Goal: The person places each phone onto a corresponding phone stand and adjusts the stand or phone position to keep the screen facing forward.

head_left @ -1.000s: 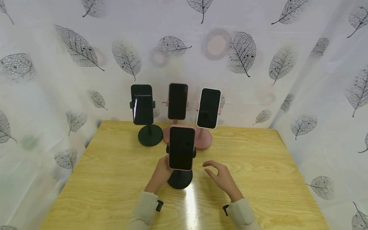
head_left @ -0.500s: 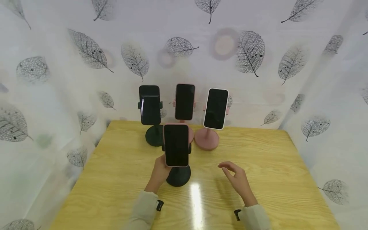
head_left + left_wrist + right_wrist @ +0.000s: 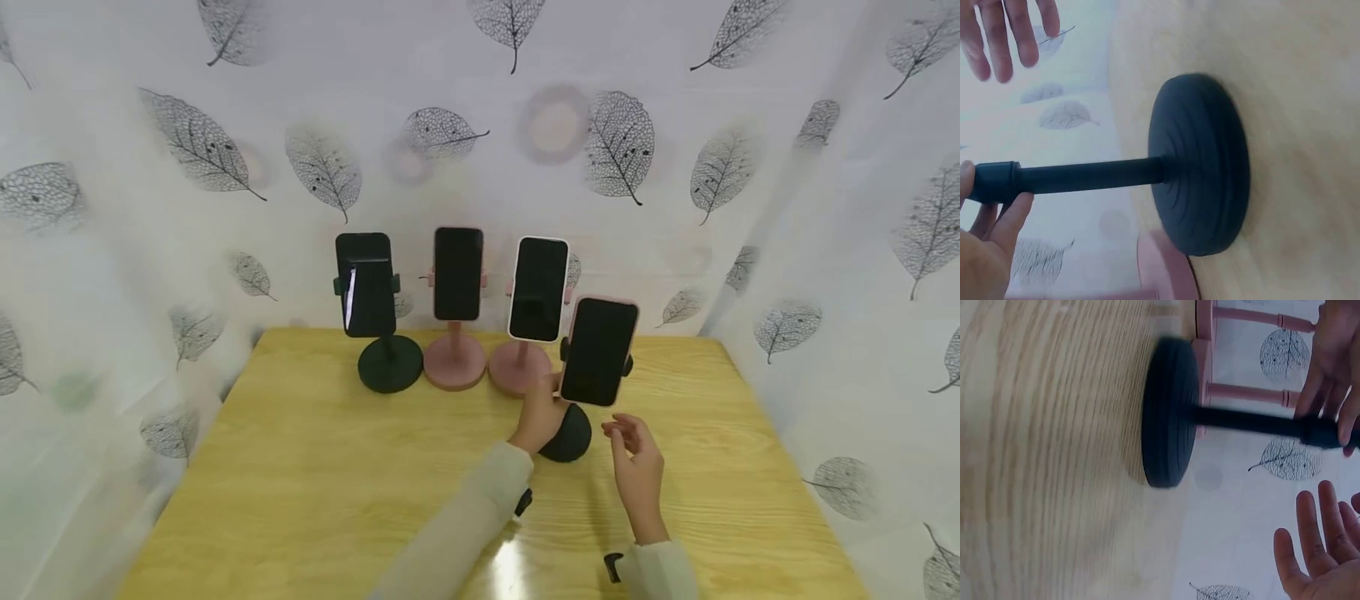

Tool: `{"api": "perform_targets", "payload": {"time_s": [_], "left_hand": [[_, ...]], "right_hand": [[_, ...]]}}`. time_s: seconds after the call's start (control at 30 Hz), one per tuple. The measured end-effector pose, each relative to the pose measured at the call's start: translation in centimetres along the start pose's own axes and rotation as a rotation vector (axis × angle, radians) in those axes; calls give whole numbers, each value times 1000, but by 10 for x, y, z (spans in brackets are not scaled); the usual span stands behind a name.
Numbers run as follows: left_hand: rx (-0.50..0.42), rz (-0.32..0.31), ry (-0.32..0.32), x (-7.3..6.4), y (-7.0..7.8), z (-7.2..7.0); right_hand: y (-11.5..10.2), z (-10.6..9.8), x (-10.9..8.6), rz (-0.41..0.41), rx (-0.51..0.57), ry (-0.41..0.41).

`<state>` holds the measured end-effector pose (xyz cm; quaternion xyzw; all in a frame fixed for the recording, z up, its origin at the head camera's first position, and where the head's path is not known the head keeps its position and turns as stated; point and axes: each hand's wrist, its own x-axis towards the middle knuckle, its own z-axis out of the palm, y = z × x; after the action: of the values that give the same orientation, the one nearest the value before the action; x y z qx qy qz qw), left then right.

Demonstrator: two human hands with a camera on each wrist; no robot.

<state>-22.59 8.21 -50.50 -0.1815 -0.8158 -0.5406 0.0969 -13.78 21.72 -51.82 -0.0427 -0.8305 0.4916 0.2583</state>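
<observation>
My left hand [image 3: 540, 418] grips a black phone stand [image 3: 567, 437] by the collar on its post [image 3: 1088, 177]. A phone in a pink case [image 3: 600, 352] is clamped at the top of this stand, tilted slightly in the head view. The round base hangs close over the tabletop, beside a pink stand's base [image 3: 1166, 269]. To the right of the black stand is my right hand [image 3: 637, 465], holding nothing, its fingers loosely bent. In the right wrist view its fingers [image 3: 1316, 534] are spread apart from the post.
Along the back of the wooden table [image 3: 315, 483] three more phone stands stand in a row: a dark green one [image 3: 390, 365] and two pink ones [image 3: 454, 364], each with a phone. Behind them hangs a leaf-print curtain [image 3: 480, 183].
My left hand has carried the black stand with its phone from the middle to the right, up beside the right-hand pink stand. My right hand has turned more upright.
</observation>
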Motion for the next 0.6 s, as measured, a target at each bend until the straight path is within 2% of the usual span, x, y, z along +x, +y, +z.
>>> {"api": "perform_targets", "payload": {"time_s": [0.1, 0.2, 0.37, 0.5, 0.6], "left_hand": [[27, -68, 11, 22, 1, 21], [36, -103, 18, 45, 0, 39], [21, -132, 17, 74, -4, 57], [77, -109, -15, 80, -6, 61], [239, -52, -77, 67, -3, 52]], "right_hand": [[2, -4, -4, 35, -4, 0], [2, -8, -8, 54, -7, -17], [0, -14, -13, 83, -20, -29], [0, -17, -14, 84, -16, -24], [0, -16, -12, 63, -8, -18]]}}
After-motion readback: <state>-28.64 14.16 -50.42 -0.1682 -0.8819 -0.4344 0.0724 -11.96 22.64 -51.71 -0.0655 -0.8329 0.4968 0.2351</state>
